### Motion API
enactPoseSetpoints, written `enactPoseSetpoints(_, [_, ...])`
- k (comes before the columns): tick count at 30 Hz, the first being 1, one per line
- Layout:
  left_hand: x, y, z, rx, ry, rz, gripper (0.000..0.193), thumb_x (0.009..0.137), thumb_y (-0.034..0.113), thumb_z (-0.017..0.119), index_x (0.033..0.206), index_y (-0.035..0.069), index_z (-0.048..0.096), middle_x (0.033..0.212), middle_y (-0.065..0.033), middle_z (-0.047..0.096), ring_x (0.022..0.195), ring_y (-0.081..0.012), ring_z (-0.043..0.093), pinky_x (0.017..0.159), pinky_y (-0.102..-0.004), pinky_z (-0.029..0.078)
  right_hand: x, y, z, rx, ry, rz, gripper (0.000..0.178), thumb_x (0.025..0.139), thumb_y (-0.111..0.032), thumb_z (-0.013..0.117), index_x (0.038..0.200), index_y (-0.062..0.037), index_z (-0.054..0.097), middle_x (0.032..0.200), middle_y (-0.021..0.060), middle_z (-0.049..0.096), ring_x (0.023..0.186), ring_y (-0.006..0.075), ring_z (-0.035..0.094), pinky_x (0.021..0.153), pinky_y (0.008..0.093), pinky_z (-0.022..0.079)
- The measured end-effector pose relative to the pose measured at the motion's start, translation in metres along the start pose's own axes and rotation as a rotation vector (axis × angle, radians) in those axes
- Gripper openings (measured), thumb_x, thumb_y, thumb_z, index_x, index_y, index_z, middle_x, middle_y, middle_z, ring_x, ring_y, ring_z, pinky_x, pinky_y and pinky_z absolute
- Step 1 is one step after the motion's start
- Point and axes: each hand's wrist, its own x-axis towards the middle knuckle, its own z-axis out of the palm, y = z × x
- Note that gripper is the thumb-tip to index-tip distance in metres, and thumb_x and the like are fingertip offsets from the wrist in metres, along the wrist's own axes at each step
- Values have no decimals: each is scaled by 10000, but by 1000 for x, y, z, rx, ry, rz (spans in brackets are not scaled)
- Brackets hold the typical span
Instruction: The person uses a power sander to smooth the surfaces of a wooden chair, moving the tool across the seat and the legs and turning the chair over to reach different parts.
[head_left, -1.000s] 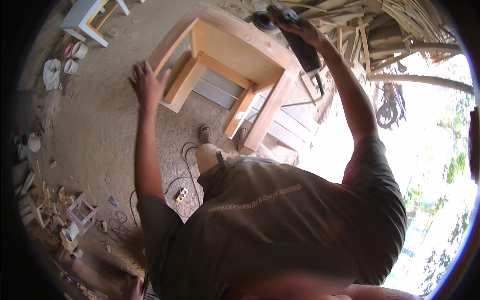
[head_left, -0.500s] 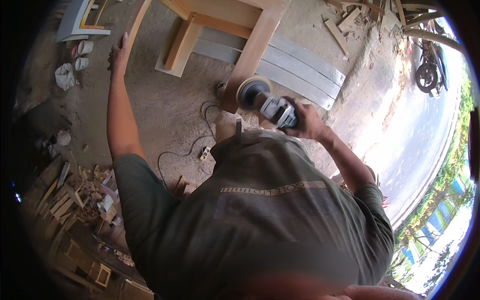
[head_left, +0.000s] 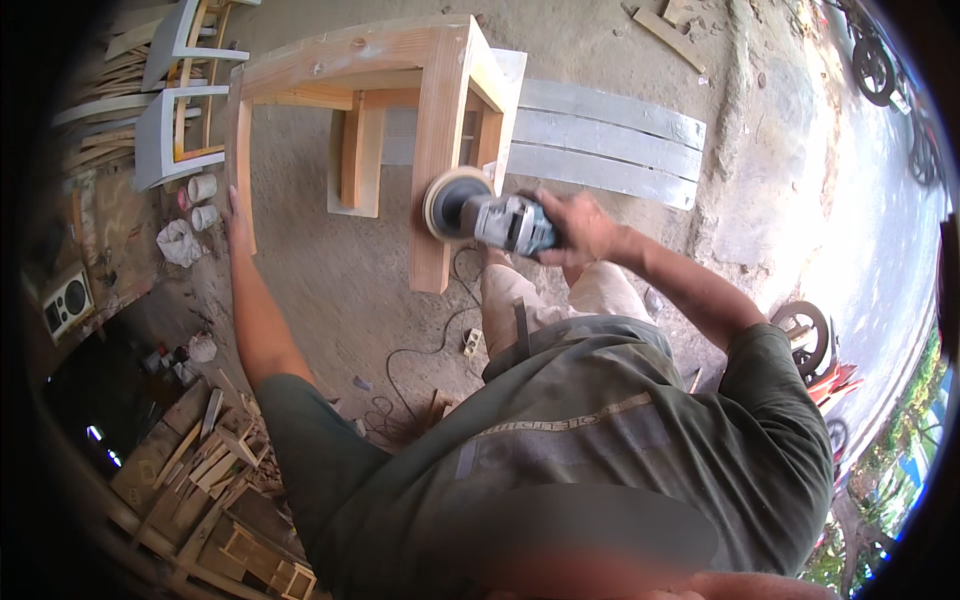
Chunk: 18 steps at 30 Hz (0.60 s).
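A bare wooden table frame (head_left: 345, 55) stands before me, its legs pointing toward me. My left hand (head_left: 238, 225) grips the frame's left leg (head_left: 243, 150) along its outer side; some of its fingers are hidden. In my right hand (head_left: 580, 228) is an angle grinder (head_left: 505, 222) with a grey-blue body. The grinder's round sanding disc (head_left: 440, 203) lies against the broad face of the right leg (head_left: 436, 130), below its middle. The disc's rim is blurred.
Grey painted boards (head_left: 610, 140) lie on the ground behind the frame. A dark cord (head_left: 425, 352) runs over the floor to a socket block (head_left: 471, 342) near my legs. White-grey chair frames (head_left: 165, 135), small pots (head_left: 203, 188) and scrap wood (head_left: 215, 465) lie left. A motorcycle wheel (head_left: 803, 335) is right.
The view has shifted, showing more of the frame. The grinder's disc has moved from the leg's end farther up its face. My left hand stays at the left leg.
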Motion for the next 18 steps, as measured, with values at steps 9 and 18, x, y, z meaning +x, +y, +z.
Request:
enactPoseSetpoints(9, [-6, 12, 6, 66, 57, 15, 1134, 889, 865, 345, 1452, -118, 402, 1461, -356, 454, 1376, -476, 438, 1132, -524, 347, 96, 103, -104, 289, 479, 21, 646, 808, -329, 836, 1288, 8, 564, 1031, 94, 694, 932, 195, 661, 885, 351, 542])
enactPoseSetpoints(18, [-11, 49, -18, 86, -152, 121, 1170, 838, 897, 421, 1468, -88, 460, 1483, -315, 487, 1411, -404, 457, 1162, -483, 339, 40, 140, -103, 345, 475, 351, 731, 799, -425, 820, 1287, 47, 550, 1044, 119, 691, 925, 217, 681, 872, 374, 547])
